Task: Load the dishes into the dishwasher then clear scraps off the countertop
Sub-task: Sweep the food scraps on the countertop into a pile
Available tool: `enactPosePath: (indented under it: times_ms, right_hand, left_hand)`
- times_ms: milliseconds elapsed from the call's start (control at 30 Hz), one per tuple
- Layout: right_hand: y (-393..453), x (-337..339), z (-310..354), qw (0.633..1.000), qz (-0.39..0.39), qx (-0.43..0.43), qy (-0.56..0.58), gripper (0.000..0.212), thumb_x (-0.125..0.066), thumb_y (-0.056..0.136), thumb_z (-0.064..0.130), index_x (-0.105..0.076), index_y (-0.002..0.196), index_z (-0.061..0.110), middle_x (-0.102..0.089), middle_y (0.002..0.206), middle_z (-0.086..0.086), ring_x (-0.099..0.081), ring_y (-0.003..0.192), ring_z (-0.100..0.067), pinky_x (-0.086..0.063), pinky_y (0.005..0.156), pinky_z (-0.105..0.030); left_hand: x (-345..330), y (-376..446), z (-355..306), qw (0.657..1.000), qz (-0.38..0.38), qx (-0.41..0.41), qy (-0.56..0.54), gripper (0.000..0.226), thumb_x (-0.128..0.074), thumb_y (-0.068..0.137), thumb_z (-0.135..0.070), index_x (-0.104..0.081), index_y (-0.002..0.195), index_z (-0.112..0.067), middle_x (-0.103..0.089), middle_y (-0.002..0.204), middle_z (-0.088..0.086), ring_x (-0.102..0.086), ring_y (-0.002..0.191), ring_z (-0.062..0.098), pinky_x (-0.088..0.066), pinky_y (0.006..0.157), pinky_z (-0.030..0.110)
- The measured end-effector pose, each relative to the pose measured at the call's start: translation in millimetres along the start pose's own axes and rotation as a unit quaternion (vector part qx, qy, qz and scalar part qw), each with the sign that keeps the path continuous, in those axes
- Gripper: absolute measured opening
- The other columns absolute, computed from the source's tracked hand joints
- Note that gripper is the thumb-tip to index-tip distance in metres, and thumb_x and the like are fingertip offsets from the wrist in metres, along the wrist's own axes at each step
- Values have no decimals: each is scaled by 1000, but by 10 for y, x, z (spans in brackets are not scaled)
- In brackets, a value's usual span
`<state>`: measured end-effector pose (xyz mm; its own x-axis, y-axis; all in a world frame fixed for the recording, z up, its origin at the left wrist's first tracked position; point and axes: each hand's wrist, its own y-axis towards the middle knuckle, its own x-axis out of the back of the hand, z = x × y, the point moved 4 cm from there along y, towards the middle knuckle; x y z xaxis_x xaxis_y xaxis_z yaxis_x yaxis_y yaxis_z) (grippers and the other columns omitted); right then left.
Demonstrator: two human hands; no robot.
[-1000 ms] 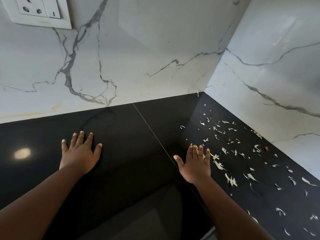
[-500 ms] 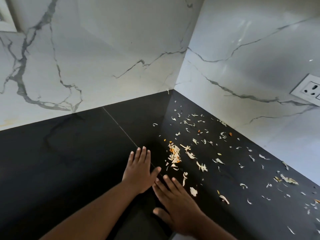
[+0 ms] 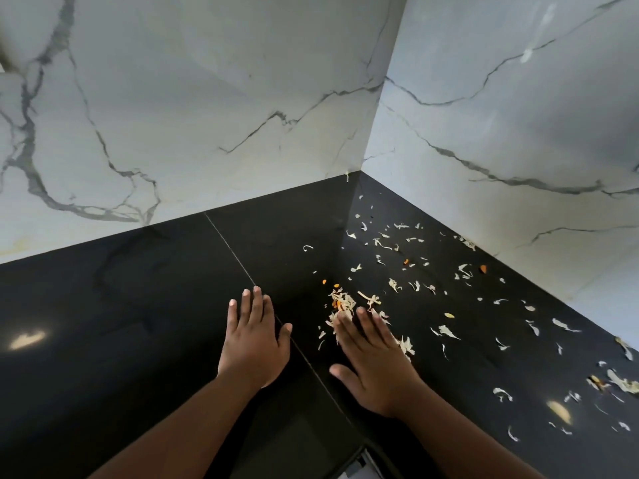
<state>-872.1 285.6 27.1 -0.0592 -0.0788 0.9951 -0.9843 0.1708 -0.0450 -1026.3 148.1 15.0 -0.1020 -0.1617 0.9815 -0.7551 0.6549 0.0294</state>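
Both hands (image 3: 311,344) flat | right now touching gathered scraps (image 3: 340,302)

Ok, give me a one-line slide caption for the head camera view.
Right hand sweeps pale scraps together on the black countertop; left hand lies flat alongside.

Right hand (image 3: 371,357) covers part of the scrap pile (image 3: 342,304), so what lies under the palm can't be seen. Both forearms run off the bottom edge. A pale object (image 3: 358,468) at the bottom edge is cropped, unidentifiable. Far scraps (image 3: 619,382) blur together.
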Motion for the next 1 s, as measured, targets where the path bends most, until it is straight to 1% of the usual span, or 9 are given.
enactPosePath:
  times_ms: [133,200,267,467,567,633,733,867,1000]
  right_hand:
    - [268,-23,525,994,19,107,29,73,-9,97,58,-37,146,12,-37,153,-4,-22,145,-27,-9,113,-44]
    - [434,-33,545,993,10,105,53,85,3,90,65,-18,153,12,-18,161,-3,2,148,-24,7,115,-42]
    - [589,-55,415,996,9,76,50,93,10,81,70,0,154,13,1,163,-4,20,146,-22,20,113,-42]
    - [857,-75,25,995,26,-97,11,106,28,73,72,10,149,0,9,160,-17,22,145,-30,25,111,-49]
    - [952,-25,-33,989,-8,-149,7,98,18,78,59,-3,148,-6,-3,158,-26,9,147,-37,20,114,-51]
    - [1035,2,-5,988,-60,-140,35,84,-9,87,51,-32,142,-9,-32,150,-28,-21,144,-40,-1,117,-54]
    - [1220,-17,115,989,-72,-85,93,66,-33,85,41,-56,128,-4,-54,136,-21,-45,131,-38,-20,109,-55]
    - [1632,-3,289,991,-82,1,110,61,-32,89,40,-53,135,6,-50,142,-12,-40,136,-35,-15,112,-53]
    - [2180,18,381,991,-58,46,115,74,-3,88,43,-19,152,10,-15,161,-8,0,149,-31,20,113,-47]
  left_hand:
    - [4,0,31,998,-17,51,-14,89,11,78,-50,-4,152,-2,7,161,13,17,147,24,17,117,40]
    - [0,13,37,998,-14,62,-11,90,14,74,-47,0,152,-3,10,161,11,19,146,23,18,116,39]
    - [-3,24,42,998,-3,61,-13,91,15,72,-46,2,152,-5,11,161,9,21,145,21,18,116,39]
    - [-41,51,32,998,20,60,-11,87,13,76,-53,6,153,-13,13,161,3,21,145,16,15,117,38]
    - [-36,73,23,997,29,67,17,71,-8,93,-52,-2,154,-16,2,162,2,6,149,17,2,120,38]
    - [53,213,79,997,3,54,54,65,-16,94,-53,-23,150,-21,-24,156,0,-20,143,20,-17,115,38]
    - [177,569,264,996,-25,49,64,76,-5,81,-60,-41,138,-27,-44,139,-2,-38,130,22,-24,108,40]
    - [36,946,492,996,28,85,25,95,13,68,-62,1,154,-24,10,161,-4,15,147,15,9,117,45]
    - [-3,960,518,995,32,93,6,94,18,67,-57,7,153,-22,21,155,-8,26,139,7,12,117,42]
